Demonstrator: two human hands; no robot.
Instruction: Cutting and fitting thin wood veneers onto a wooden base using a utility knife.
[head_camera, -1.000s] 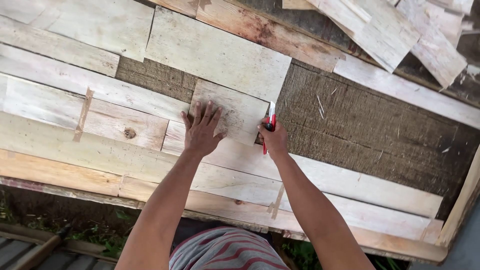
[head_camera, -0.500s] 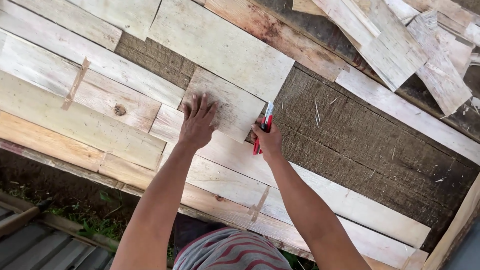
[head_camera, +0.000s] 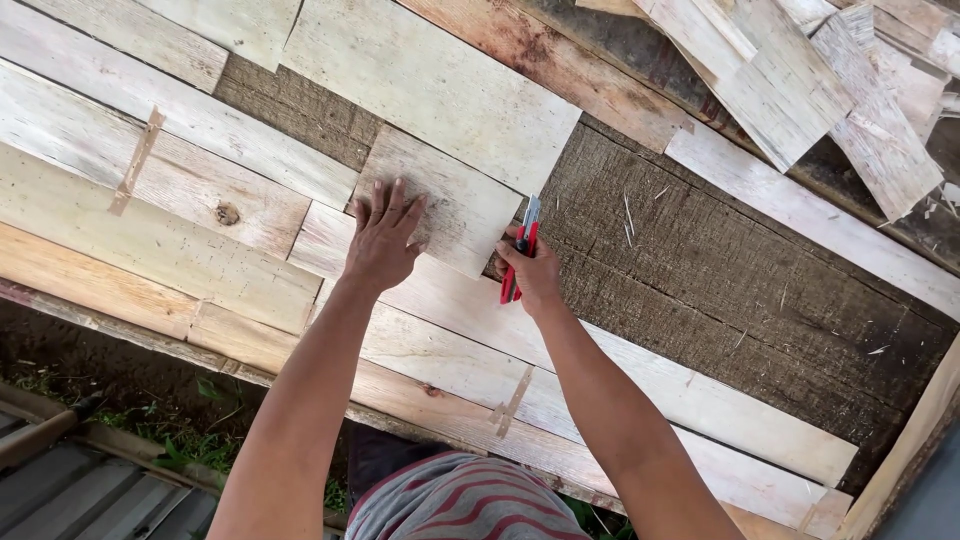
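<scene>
Two bare forearms are seen, with no sleeves covering them up to the lower edge of the view. No gloves, rings, watch or bands are worn on the left hand (head_camera: 383, 240) or the right hand (head_camera: 535, 275). The fingers are uncovered and the nails are cut short. At the bottom of the view a shirt (head_camera: 455, 500) is worn over the torso; it is grey, crossed by dull red horizontal stripes, and the cloth is creased in soft folds.
</scene>
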